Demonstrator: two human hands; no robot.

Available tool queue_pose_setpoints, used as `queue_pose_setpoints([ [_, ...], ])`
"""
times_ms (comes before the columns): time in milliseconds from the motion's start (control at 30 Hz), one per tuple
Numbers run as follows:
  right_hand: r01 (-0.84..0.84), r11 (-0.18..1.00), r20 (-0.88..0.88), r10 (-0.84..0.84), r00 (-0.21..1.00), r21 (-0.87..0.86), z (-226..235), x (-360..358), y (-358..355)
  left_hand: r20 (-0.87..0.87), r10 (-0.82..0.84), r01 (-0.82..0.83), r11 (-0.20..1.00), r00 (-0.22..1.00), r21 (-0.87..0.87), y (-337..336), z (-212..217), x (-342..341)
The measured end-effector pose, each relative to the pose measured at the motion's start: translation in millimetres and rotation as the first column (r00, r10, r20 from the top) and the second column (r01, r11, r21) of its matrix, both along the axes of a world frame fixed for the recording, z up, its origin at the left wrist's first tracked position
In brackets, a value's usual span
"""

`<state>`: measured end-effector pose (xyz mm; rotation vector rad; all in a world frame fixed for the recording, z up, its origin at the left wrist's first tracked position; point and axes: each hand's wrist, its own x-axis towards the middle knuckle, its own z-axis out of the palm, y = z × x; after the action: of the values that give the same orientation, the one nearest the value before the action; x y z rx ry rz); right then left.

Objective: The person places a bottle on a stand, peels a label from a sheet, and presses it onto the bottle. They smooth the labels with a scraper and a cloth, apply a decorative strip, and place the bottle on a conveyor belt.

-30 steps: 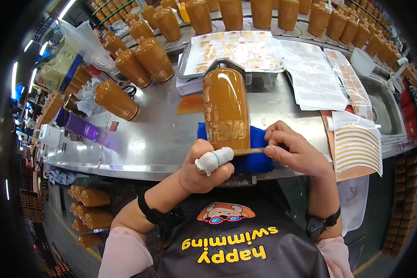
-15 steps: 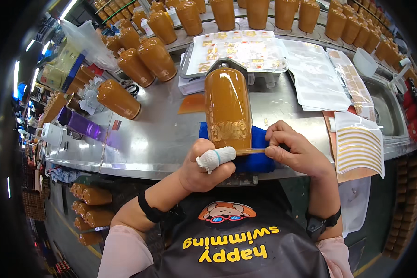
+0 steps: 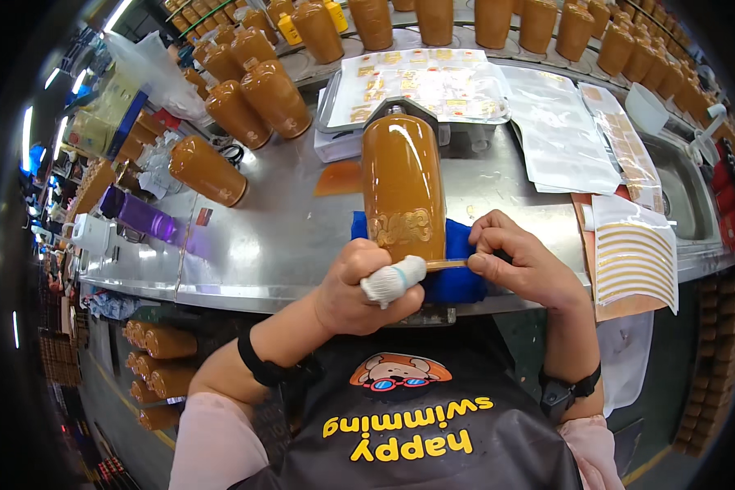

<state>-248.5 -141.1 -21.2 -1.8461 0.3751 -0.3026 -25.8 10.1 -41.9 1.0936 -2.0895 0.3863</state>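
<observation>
bottle: an amber-brown bottle [image 3: 403,184] lies on its side on the steel desk [image 3: 278,245], its base toward the person, resting on a blue pad [image 3: 457,282]; a gold pattern runs round it near the base.
strip: a thin gold strip [image 3: 447,264] sits at the bottle's base edge, running toward the right hand.
left hand: the left hand [image 3: 359,286] is clenched just beside the bottle's base, its cloth-wrapped thumb [image 3: 392,280] pressed on the strip; grip closed, touching the bottle.
right hand: the right hand [image 3: 523,265], right of the bottle's base, pinches the strip's far end between fingertips.
right of the bottle: a sheet of curved gold strips [image 3: 633,253], clear plastic sheets [image 3: 559,135].
behind the bottle: a tray of sticker sheets [image 3: 420,82].
left of the bottle: more amber bottles [image 3: 257,102], one lying flat [image 3: 206,170].
</observation>
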Motion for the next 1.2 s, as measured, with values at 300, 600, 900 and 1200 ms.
queue_pose_setpoints([
  [300,0.019,1.0,0.006,-0.019,1.0,-0.021,2.1,3.0,1.9,0.038,-0.023,0.022,1.0,0.999,0.019,2.4,6.0,1.4],
  [600,0.028,0.999,0.004,-0.028,1.0,-0.03,-0.7,1.9,2.8,0.12,-0.054,0.061,0.997,0.991,-0.055,-13.4,8.5,-3.0],
  [900,0.024,0.998,0.003,-0.024,1.0,-0.059,0.3,5.5,2.9,-0.013,0.003,-0.003,1.0,1.0,-0.024,-5.7,6.0,-4.5],
  [1200,0.057,0.992,0.027,-0.054,0.998,-0.114,1.8,10.0,4.7,-0.066,0.005,-0.002,0.999,0.998,0.048,5.4,-5.4,0.2],
])
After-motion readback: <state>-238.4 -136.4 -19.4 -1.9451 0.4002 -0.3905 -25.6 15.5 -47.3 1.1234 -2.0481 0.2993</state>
